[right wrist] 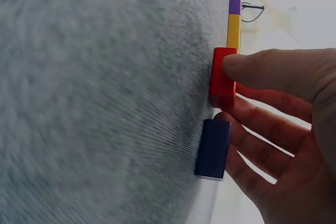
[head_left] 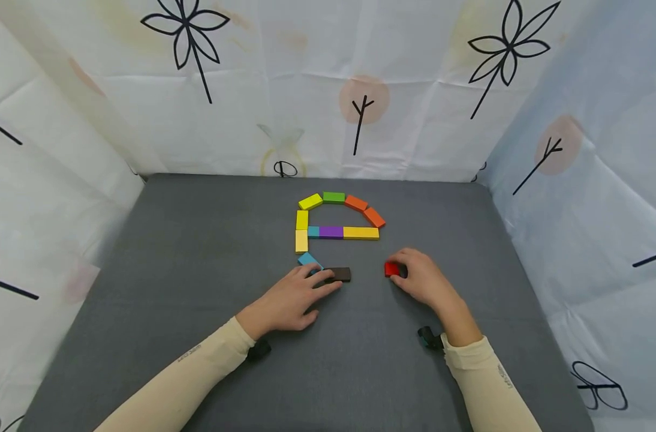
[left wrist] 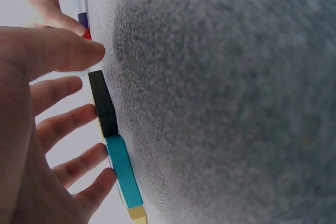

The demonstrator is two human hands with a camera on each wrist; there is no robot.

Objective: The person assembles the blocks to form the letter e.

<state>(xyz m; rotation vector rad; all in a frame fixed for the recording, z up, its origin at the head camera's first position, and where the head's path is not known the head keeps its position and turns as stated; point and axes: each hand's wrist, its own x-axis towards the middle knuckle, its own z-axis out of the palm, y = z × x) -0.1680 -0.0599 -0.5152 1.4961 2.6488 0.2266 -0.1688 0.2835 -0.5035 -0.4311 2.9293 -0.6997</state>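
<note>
My right hand (head_left: 426,281) pinches a red block (head_left: 391,269) between thumb and fingers, low at the grey table. In the right wrist view a dark blue block (right wrist: 213,148) stands just past the red one, against the other fingers. My left hand (head_left: 290,300) has its fingers spread, the tips at a black block (head_left: 342,274) and a light blue block (head_left: 308,258). These two blocks meet end to end in the left wrist view, and the fingers partly cover them from above. Between the black and red blocks lies a gap of table.
Beyond the hands, blocks form a rounded outline: yellow (head_left: 302,219), green (head_left: 334,197) and orange (head_left: 356,203) ones, with a purple block (head_left: 331,232) and a long yellow block (head_left: 361,233) along the lower bar. White patterned cloth (head_left: 317,54) surrounds the grey table (head_left: 209,228).
</note>
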